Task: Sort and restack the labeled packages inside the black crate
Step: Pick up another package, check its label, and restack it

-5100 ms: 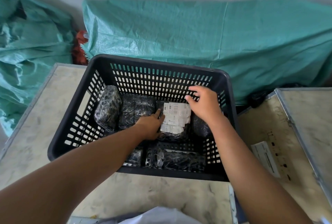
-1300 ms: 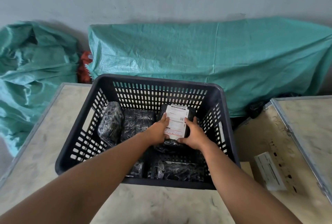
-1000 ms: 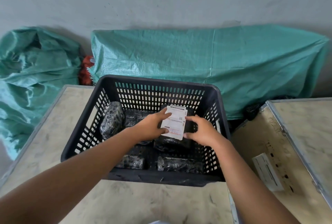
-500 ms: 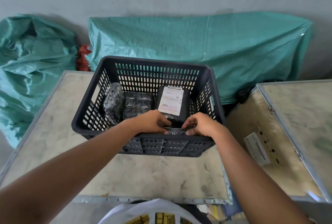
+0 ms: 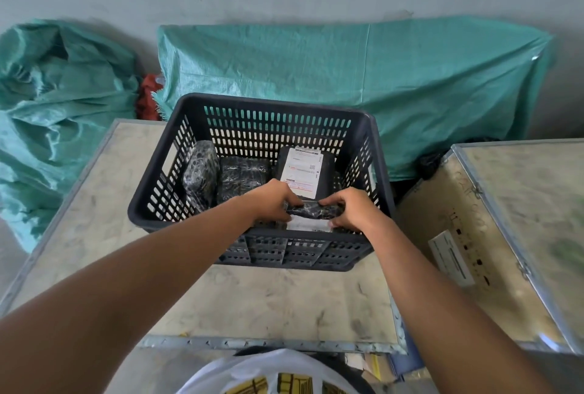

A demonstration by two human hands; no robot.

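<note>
A black slotted crate point(image 5: 189, 222) stands on a wooden-topped table. Inside, along the far wall, three black-wrapped packages stand on edge: a mottled package point(image 5: 201, 174) at the left, a dark package point(image 5: 243, 177) in the middle, and a labelled package point(image 5: 304, 175) with a white shipping label facing me at the right. At the crate's near wall, my left hand point(image 5: 271, 204) and my right hand point(image 5: 354, 212) both grip the ends of another black package point(image 5: 314, 211), whose white label shows just beneath it. The crate's near floor is hidden by its wall.
The table point(image 5: 104, 213) has a metal-edged front. A second wooden box point(image 5: 493, 235) with a white sticker sits close on the right. Green woven tarps point(image 5: 347, 68) cover bundles behind the crate and at the left, against a grey wall.
Both hands left the upright labelled package at the back right and came to the crate's near wall. They now lift another package higher, with its white label showing.
</note>
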